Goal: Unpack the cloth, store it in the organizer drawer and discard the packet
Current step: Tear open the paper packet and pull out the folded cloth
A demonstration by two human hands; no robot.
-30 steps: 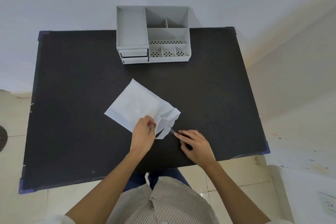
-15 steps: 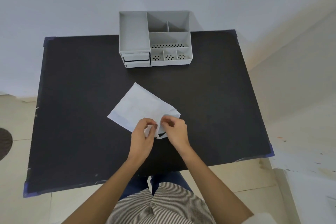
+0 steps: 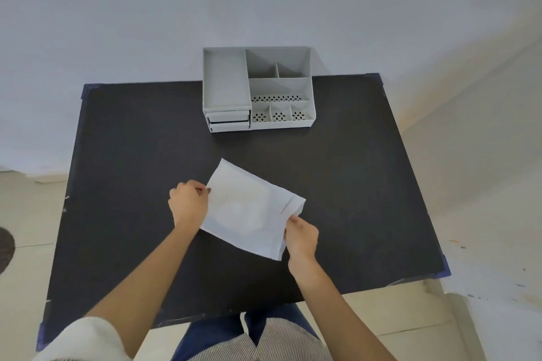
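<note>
Left hand (image 3: 189,204) pinches the packet (image 3: 249,211) at 9 o'clock; right hand (image 3: 300,236) grips its 4 o'clock edge; contents hidden.

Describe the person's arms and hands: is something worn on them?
Both hands, the left hand and the right hand, are bare, without gloves, rings or watch visible. The forearms are bare too. A white sleeve shows at the left upper arm.

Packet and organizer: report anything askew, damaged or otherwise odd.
The white packet lies skewed to the table edges, creased at its right end, with the left hand and right hand holding opposite ends. The organizer sits square, drawers nearly shut.
</note>
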